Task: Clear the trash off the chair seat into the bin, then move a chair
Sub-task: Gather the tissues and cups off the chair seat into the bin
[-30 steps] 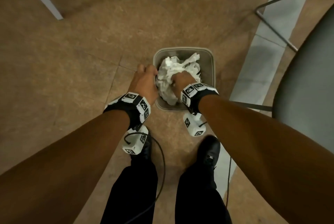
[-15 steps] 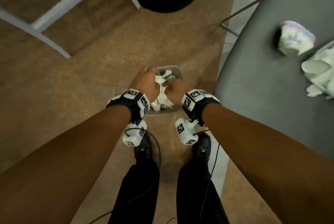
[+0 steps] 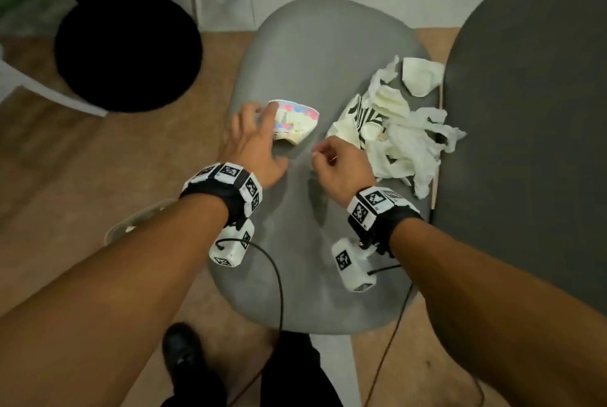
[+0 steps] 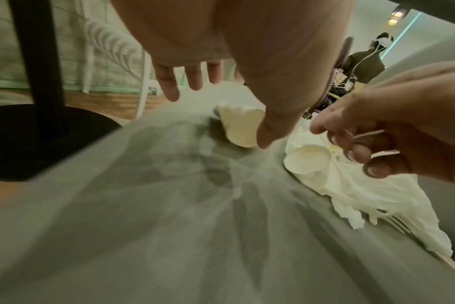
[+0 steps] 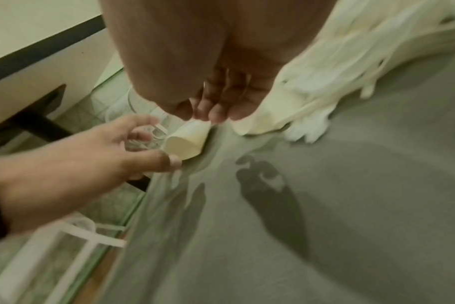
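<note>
A grey chair seat (image 3: 312,226) fills the middle of the head view. On it a paper cup (image 3: 297,122) with coloured patches lies on its side. My left hand (image 3: 259,130) is spread around the cup's left end, fingers straight, thumb near its rim, not closed on it. The cup (image 5: 187,144) shows the same way in the right wrist view. A pile of crumpled white tissues and paper (image 3: 404,134) lies on the seat's right side. My right hand (image 3: 331,157) hovers at the pile's near edge with curled fingers and holds nothing I can make out.
The translucent bin's rim (image 3: 121,229) shows on the floor under my left forearm. A black round table base (image 3: 128,48) stands at the far left. A dark grey surface (image 3: 525,127) borders the seat on the right. White chair legs stand beyond. My shoes are below the seat.
Both hands have left the bin, where they were pressing crumpled paper down. They are now over the chair seat, the left one at the cup.
</note>
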A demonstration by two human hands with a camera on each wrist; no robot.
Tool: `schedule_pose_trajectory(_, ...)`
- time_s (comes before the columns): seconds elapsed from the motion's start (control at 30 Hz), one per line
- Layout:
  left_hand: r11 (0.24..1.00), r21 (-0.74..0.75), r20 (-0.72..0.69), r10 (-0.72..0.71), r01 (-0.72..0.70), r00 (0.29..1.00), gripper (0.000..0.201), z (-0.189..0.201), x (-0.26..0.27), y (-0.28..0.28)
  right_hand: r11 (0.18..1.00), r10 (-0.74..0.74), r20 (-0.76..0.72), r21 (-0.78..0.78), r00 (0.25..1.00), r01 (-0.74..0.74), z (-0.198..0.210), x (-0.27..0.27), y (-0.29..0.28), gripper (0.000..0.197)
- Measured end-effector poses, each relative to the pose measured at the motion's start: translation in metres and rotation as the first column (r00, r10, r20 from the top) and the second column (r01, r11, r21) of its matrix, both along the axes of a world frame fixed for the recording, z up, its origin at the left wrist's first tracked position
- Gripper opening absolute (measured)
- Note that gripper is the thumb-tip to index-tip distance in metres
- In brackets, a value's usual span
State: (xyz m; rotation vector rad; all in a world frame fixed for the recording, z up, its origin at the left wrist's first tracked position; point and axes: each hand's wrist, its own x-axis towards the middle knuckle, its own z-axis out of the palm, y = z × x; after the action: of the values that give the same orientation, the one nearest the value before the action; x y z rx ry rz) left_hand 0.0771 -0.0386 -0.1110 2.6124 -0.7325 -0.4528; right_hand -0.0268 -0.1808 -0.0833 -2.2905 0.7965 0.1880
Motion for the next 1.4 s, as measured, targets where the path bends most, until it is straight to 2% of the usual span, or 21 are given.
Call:
schedule_pose_trajectory(0.07,0.995,0.088,-0.011,-0.052,0.053,0.999,0.091,-0.005,-0.001,-0.03,0.989,0.026,0.034,-0.145,0.999,-0.021,-0.007,-0.013,-0.033,0.029)
schedule_pose_trajectory(0.17,0.987,0.152,-0.013,-0.057,0.058,0.998,0.07,-0.015,-0.007,-0.048,0.942,0.077,0.035,-0.329,0.996,-0.062,-0.021,-0.013,-0.059,0.059)
schedule_pose_trajectory(0.23,0.989,0.143,0.04,-0.05,0.044,0.998,0.057,-0.021,-0.012,-0.05,0.911,0.095,-0.03,-0.4,0.995,-0.099,-0.027,-0.007,-0.064,0.072)
schedule_pose_trajectory(0.3,0.99,0.132,0.078,-0.068,0.058,0.995,0.053,-0.025,-0.015,-0.046,0.907,0.072,-0.085,-0.41,0.994,-0.101,-0.032,0.0,-0.064,0.08)
schedule_pose_trajectory(0.37,0.99,0.125,0.09,-0.083,0.072,0.992,0.054,-0.027,-0.018,-0.041,0.914,0.045,-0.146,-0.394,0.988,-0.1,-0.035,0.006,-0.061,0.08)
schedule_pose_trajectory(0.47,0.995,0.075,0.07,-0.066,0.061,0.995,0.06,-0.028,-0.023,-0.034,0.915,0.087,-0.184,-0.375,0.979,-0.152,-0.033,0.014,-0.059,0.065)
schedule_pose_trajectory(0.67,0.974,-0.177,-0.012,0.145,-0.145,0.989,0.071,-0.034,-0.034,0.013,0.886,0.239,-0.07,-0.392,0.969,-0.247,-0.017,0.023,-0.031,0.052)
schedule_pose_trajectory(0.8,0.927,-0.224,-0.082,0.289,-0.301,0.954,0.072,-0.034,-0.041,0.067,0.849,0.338,-0.017,-0.425,0.941,-0.313,-0.005,0.037,0.016,0.05)
schedule_pose_trajectory(0.97,0.833,-0.335,-0.077,0.442,-0.441,0.894,0.051,-0.043,-0.046,0.16,0.884,0.406,0.085,-0.288,0.91,-0.368,-0.009,0.071,0.124,0.051)
schedule_pose_trajectory(1.07,0.796,-0.204,-0.129,0.555,-0.57,0.822,0.047,-0.061,-0.05,0.223,0.879,0.455,0.012,-0.165,0.89,-0.447,-0.024,0.086,0.196,0.051)
schedule_pose_trajectory(1.2,0.706,-0.027,-0.287,0.673,-0.708,0.682,0.047,-0.101,-0.059,0.299,0.782,0.613,-0.096,-0.064,0.784,-0.62,-0.07,0.091,0.28,0.052)
schedule_pose_trajectory(1.23,0.701,0.018,-0.302,0.684,-0.713,0.664,0.048,-0.113,-0.062,0.31,0.771,0.625,-0.129,-0.049,0.77,-0.635,-0.083,0.089,0.294,0.052)
schedule_pose_trajectory(1.33,0.739,0.121,-0.312,0.662,-0.662,0.682,0.053,-0.153,-0.073,0.335,0.775,0.598,-0.251,-0.062,0.761,-0.629,-0.128,0.082,0.325,0.055)
schedule_pose_trajectory(1.4,0.818,0.157,-0.297,0.573,-0.553,0.764,0.056,-0.18,-0.076,0.342,0.773,0.584,-0.305,-0.074,0.752,-0.63,-0.159,0.078,0.335,0.058)
